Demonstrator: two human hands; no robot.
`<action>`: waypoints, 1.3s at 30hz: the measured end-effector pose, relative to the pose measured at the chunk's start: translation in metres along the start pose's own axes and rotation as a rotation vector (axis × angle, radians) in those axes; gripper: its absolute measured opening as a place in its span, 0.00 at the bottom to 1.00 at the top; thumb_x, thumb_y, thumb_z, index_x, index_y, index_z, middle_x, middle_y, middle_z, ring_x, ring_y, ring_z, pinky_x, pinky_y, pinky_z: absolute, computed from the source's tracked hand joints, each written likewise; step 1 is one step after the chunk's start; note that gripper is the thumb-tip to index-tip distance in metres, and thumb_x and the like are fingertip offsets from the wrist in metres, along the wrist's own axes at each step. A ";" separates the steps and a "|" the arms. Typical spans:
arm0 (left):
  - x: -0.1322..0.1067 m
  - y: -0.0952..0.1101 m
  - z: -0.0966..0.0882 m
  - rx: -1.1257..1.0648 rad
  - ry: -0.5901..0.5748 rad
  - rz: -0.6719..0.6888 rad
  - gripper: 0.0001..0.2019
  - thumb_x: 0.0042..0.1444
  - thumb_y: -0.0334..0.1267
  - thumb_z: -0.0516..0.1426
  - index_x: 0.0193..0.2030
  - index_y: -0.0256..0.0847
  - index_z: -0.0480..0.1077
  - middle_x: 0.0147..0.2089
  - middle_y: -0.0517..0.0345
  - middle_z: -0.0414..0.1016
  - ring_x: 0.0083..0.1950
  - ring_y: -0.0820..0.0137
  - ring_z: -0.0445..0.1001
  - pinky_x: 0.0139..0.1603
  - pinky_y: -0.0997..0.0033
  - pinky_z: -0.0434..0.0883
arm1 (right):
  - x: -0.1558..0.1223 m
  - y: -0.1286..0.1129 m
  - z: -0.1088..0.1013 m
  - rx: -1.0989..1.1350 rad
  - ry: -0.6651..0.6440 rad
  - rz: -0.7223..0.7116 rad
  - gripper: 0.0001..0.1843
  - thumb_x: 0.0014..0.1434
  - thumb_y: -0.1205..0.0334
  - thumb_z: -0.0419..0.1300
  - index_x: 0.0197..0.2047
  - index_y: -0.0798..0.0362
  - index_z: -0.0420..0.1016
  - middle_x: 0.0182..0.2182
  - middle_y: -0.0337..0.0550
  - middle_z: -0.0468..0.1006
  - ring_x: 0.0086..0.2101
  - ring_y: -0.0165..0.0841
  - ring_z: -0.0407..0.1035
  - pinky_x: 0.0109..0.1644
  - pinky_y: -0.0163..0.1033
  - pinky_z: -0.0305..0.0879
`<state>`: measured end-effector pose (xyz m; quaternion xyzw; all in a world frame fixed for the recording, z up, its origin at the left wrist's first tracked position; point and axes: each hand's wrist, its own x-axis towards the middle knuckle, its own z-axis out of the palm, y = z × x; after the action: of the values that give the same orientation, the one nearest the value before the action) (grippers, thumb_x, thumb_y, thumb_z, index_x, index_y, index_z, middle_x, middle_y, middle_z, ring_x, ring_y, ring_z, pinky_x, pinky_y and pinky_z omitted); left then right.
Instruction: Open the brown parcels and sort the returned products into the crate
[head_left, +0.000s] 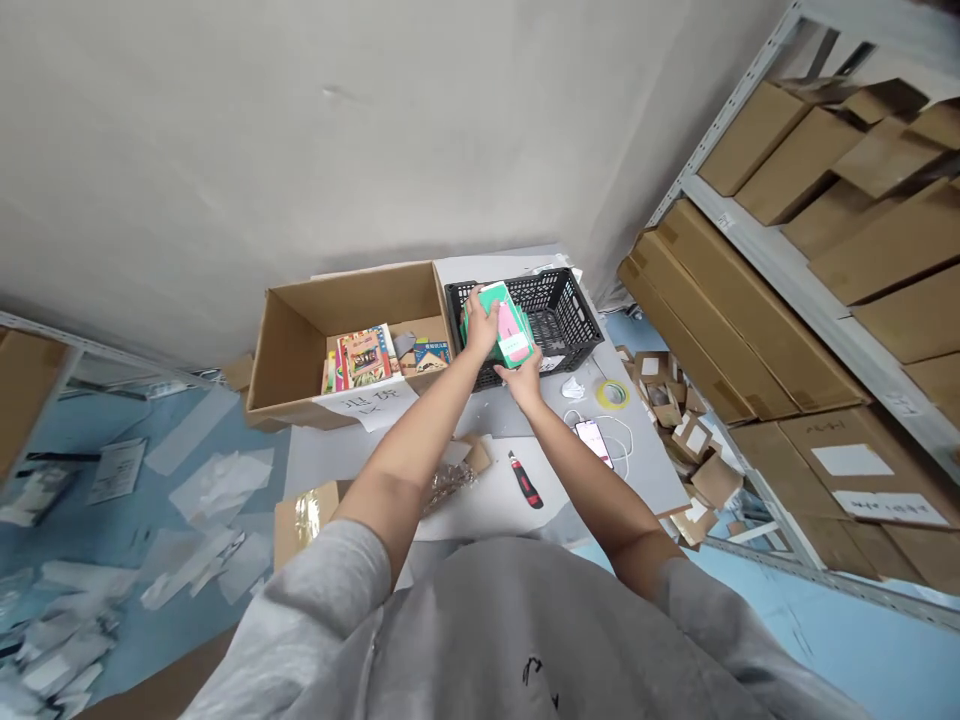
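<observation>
My left hand (482, 325) grips the upper left side of a flat green-and-pink pack (508, 325), thumb across its front. The fingers of my right hand (523, 378) are closed on its lower edge. Whether it is a box or a book I cannot make out. Both hands are over the left part of a black plastic crate (566, 318), where more green items show partly behind the pack. Just left of the crate, an open cardboard box (292, 340) contains several colourful books (365, 358).
On the table (480, 405) lie a red-and-black box cutter (525, 480), a phone (593, 441) with a white cable, and a roll of yellow tape (613, 394). Shelves with cardboard boxes (780, 490) stand at right. Paper scraps (225, 490) litter the blue floor at left.
</observation>
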<state>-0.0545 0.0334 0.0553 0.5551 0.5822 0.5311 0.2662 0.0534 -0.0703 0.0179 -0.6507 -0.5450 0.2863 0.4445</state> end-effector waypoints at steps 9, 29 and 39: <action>0.077 -0.062 0.084 0.224 -0.213 -0.117 0.28 0.71 0.38 0.53 0.76 0.44 0.55 0.70 0.38 0.63 0.69 0.54 0.69 0.73 0.50 0.63 | 0.113 0.026 0.014 -0.554 -0.334 0.218 0.48 0.53 0.58 0.76 0.70 0.57 0.59 0.62 0.62 0.72 0.59 0.49 0.73 0.63 0.49 0.70; 0.027 -0.047 0.030 0.524 -0.178 0.043 0.31 0.65 0.32 0.54 0.74 0.25 0.61 0.81 0.34 0.51 0.84 0.53 0.36 0.81 0.37 0.28 | 0.079 0.048 0.020 -0.330 -0.292 -0.128 0.32 0.69 0.54 0.58 0.73 0.55 0.63 0.72 0.58 0.61 0.72 0.51 0.50 0.77 0.61 0.43; -0.234 -0.030 -0.212 0.648 0.099 -0.269 0.24 0.69 0.39 0.52 0.70 0.41 0.67 0.63 0.40 0.71 0.68 0.51 0.70 0.72 0.47 0.65 | -0.138 0.056 0.016 -0.202 -0.658 -0.193 0.34 0.68 0.60 0.58 0.74 0.56 0.62 0.70 0.61 0.63 0.70 0.49 0.57 0.74 0.56 0.56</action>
<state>-0.1995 -0.2468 0.0246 0.5026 0.8006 0.3051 0.1153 0.0313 -0.1998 -0.0543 -0.5097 -0.7434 0.3821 0.2037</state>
